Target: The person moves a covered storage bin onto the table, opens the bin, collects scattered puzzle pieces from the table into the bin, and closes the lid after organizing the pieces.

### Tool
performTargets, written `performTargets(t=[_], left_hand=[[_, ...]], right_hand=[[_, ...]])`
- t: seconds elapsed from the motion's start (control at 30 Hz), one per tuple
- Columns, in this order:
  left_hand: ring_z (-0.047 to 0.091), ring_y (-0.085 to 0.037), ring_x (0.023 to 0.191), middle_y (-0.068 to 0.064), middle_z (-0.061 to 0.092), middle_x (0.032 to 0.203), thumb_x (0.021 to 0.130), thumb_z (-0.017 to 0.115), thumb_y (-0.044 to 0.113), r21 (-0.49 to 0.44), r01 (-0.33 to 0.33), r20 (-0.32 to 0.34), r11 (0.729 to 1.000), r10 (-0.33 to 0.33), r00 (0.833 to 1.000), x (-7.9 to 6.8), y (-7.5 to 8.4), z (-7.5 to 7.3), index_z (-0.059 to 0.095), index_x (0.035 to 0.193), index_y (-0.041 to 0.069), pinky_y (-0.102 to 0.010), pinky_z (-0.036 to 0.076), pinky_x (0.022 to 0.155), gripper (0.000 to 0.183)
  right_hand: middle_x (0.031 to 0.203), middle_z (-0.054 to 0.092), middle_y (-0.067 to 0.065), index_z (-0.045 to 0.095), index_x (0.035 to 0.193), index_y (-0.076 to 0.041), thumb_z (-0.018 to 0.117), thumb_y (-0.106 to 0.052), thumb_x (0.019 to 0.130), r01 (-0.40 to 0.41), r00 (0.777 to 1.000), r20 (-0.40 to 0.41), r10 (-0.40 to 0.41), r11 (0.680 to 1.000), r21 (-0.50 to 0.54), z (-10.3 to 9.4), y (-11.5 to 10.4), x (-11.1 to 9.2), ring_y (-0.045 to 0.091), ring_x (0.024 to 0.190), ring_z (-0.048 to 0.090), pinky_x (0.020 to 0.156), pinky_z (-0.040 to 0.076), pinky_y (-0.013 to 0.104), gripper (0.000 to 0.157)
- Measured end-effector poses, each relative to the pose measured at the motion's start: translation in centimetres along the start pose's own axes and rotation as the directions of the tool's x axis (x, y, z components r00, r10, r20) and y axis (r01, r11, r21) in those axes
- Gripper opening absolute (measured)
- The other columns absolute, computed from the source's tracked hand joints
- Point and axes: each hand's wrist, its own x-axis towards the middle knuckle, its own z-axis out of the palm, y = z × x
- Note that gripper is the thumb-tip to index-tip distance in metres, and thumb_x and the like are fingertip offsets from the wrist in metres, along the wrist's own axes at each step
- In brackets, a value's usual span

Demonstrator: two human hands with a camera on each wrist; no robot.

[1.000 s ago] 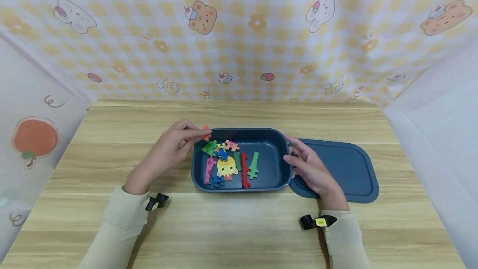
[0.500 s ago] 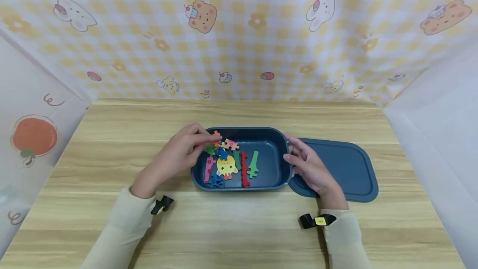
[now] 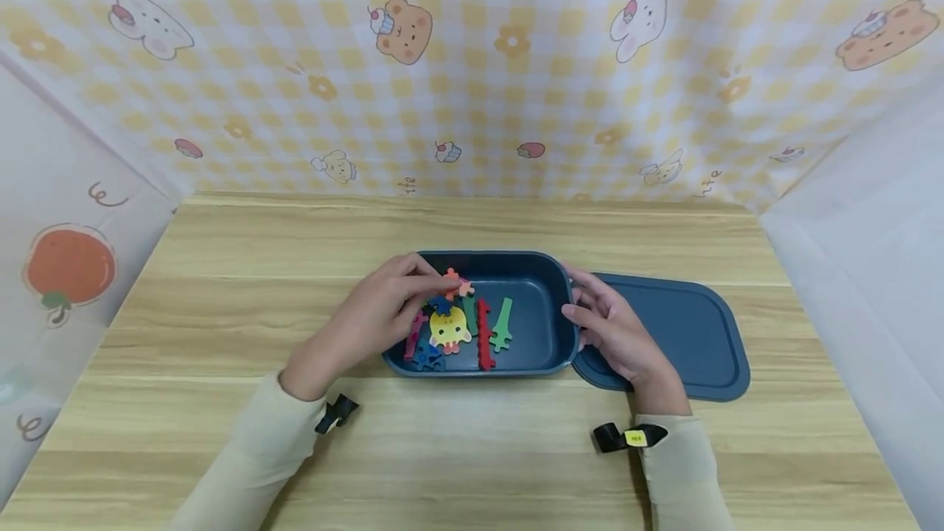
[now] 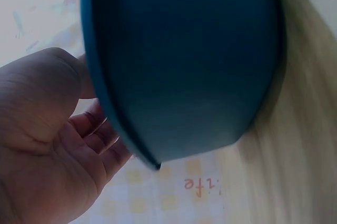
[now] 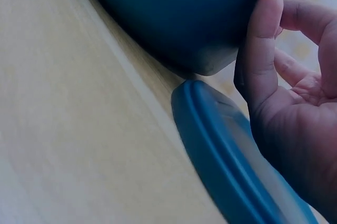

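An open dark blue plastic box (image 3: 533,310) stands mid-table, puzzle pieces lying in its left half. My left hand (image 3: 372,314) reaches over the box's left end, pinching an orange puzzle piece (image 3: 451,275) between thumb and fingers. Close by lie a pink-orange piece (image 3: 466,288), a yellow animal-face piece (image 3: 447,324), a red strip piece (image 3: 484,334) and a green piece (image 3: 502,324). In the left wrist view the box wall (image 4: 184,71) hides the fingertips. My right hand (image 3: 615,334) grips the box's right end; the right wrist view has a digit against its outer wall (image 5: 174,19).
A matching blue lid (image 3: 689,338) lies flat to the right, partly under my right hand and close against the box. A checkered curtain (image 3: 472,88) hangs behind the wooden table (image 3: 472,449).
My left hand has moved right, from the box's left edge to over the pieces inside, carrying the orange puzzle piece. The right hand and the box have stayed in place.
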Motion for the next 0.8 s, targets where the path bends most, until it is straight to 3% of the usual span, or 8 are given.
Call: performTargets(t=[0.2, 0.5, 0.7, 0.8], left_hand=[[0.061, -0.014, 0.107, 0.004, 0.068, 0.117, 0.099, 0.07, 0.002, 0.021, -0.019, -0.001, 1.0, 0.019, 1.0, 0.1, 0.5, 0.8, 0.076, 0.132, 0.025, -0.029, 0.055, 0.081, 0.041], [0.064, -0.018, 0.114, 0.001, 0.07, 0.122, 0.099, 0.071, 0.002, 0.062, -0.019, 0.023, 0.998, 0.018, 1.0, 0.3, 0.6, 1.9, 0.076, 0.133, 0.024, -0.036, 0.06, 0.092, 0.041], [0.067, -0.019, 0.118, 0.001, 0.07, 0.127, 0.099, 0.072, 0.003, 0.029, -0.029, 0.025, 0.999, 0.029, 0.999, 0.4, 0.5, 2.0, 0.076, 0.132, 0.02, -0.04, 0.061, 0.098, 0.038], [0.067, -0.019, 0.116, 0.001, 0.068, 0.13, 0.101, 0.071, 0.007, -0.007, -0.015, 0.015, 1.0, 0.015, 1.0, 0.3, 0.4, 1.9, 0.075, 0.133, 0.019, -0.038, 0.061, 0.094, 0.035]], right_hand=[[0.106, 0.064, -0.001, 0.025, 0.167, -0.006, 0.054, -0.004, 0.109, -0.011, 1.0, 0.005, 0.011, 1.0, -0.015, -0.1, -0.3, 0.0, 0.007, 0.07, 0.07, 0.059, 0.061, 0.022, 0.065], [0.103, 0.064, -0.005, 0.03, 0.165, -0.005, 0.058, -0.005, 0.107, -0.033, 0.999, -0.015, 0.032, 0.997, -0.071, -0.1, -0.9, -0.3, 0.008, 0.071, 0.071, 0.06, 0.063, 0.025, 0.065], [0.103, 0.061, -0.006, 0.03, 0.165, -0.005, 0.058, -0.006, 0.107, -0.05, 0.998, -0.033, 0.047, 0.995, -0.083, -0.1, -1.2, -0.4, 0.005, 0.072, 0.068, 0.06, 0.062, 0.024, 0.065], [0.104, 0.06, -0.007, 0.028, 0.166, -0.005, 0.057, -0.006, 0.108, -0.054, 0.998, -0.028, 0.052, 0.996, -0.074, -0.1, -1.3, -0.4, 0.005, 0.072, 0.067, 0.061, 0.062, 0.023, 0.065]])
